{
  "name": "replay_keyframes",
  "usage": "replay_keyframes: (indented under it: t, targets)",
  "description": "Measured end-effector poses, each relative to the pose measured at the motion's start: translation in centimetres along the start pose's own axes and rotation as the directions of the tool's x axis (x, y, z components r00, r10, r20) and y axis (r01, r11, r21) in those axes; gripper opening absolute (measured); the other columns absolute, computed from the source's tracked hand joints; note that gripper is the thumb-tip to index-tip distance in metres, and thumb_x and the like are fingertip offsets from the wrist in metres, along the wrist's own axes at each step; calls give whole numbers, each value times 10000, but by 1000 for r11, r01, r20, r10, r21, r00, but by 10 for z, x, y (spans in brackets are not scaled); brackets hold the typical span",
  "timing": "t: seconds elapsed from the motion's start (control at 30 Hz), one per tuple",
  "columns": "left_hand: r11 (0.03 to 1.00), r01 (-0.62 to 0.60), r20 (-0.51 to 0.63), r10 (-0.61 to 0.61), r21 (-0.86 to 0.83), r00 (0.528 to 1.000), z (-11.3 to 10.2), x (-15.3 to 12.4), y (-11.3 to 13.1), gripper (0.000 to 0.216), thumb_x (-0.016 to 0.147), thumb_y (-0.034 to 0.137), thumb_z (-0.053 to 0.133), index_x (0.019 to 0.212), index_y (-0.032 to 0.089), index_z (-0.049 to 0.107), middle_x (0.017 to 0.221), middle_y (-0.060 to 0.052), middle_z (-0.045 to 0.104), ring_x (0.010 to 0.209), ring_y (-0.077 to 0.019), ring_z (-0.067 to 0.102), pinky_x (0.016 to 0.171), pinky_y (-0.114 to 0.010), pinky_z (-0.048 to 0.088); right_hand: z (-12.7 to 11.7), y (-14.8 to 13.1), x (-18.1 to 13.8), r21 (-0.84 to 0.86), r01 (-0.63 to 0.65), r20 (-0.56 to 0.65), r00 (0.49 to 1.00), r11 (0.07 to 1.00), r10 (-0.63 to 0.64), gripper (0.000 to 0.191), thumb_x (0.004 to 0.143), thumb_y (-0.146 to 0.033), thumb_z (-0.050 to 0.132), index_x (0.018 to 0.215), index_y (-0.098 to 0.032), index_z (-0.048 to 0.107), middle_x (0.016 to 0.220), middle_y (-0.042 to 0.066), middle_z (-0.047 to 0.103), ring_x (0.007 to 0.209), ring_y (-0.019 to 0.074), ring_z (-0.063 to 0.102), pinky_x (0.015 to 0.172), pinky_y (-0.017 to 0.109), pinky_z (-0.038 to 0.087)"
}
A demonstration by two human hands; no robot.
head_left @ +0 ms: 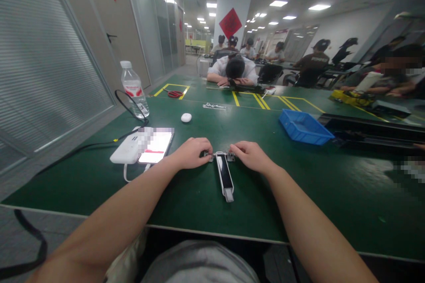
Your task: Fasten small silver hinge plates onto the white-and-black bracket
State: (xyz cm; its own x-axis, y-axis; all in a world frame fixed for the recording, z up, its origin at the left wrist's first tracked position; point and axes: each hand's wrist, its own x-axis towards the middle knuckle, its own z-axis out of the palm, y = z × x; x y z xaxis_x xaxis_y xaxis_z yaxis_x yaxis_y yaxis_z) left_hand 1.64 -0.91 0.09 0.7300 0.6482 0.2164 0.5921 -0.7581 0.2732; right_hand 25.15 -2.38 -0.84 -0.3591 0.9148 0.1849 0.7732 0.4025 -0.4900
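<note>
A slim device (pixel 225 171) with a white frame and a glossy black face lies lengthwise on the green table before me, a pale translucent tab (pixel 229 195) at its near end. Small metal brackets stick out on both sides of its far end. My left hand (pixel 196 152) is closed, its fingertips pinching the left metal bracket (pixel 209 158). On the other side, my right hand (pixel 249 155) has its fingers curled and pinched at the right metal bracket (pixel 231 157). Parts of both brackets are hidden by the fingertips.
Left are a white power bank (pixel 124 150), a lit phone (pixel 156 146), cables and a water bottle (pixel 133 90). A white earbud case (pixel 186 117), red scissors (pixel 174 94) and a blue tray (pixel 305 127) stand farther out. A person rests head-down at the far edge.
</note>
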Motion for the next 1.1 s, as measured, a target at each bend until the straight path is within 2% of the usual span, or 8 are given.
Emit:
replay_keyframes:
  t: [0.37,0.67,1.0,1.1]
  targets:
    - [999,35,-14,-35,12,999,-7,-2,-1,141,782,219,546,888,188,634,992,-38,627,944,-189,587,821,-300,415,0,-1,-2,52,-3,8,1000,999,2,285,869,-352,484,813,-172,698,782,38,674,680,147,567,637,262,405]
    - [976,165,50,-174,145,984,-12,-3,-10,184,714,224,543,859,192,650,891,-36,626,836,-200,589,755,-310,416,1,2,-1,47,0,16,1000,999,-1,260,854,-334,504,828,-173,706,777,37,665,671,138,561,632,254,411]
    - [981,158,43,-163,113,986,-9,-2,-14,168,712,192,526,824,189,652,802,-24,630,689,-156,572,634,-253,413,2,4,-1,20,14,19,1000,1000,-14,236,844,-305,520,824,-191,727,752,36,651,642,132,544,606,255,402]
    - [985,150,3,-151,79,989,-8,-2,-15,169,718,178,522,828,182,649,790,-25,615,677,-148,563,630,-245,419,3,4,-1,37,10,16,1000,999,-10,201,821,-279,547,827,-186,725,733,30,639,627,126,530,595,249,398]
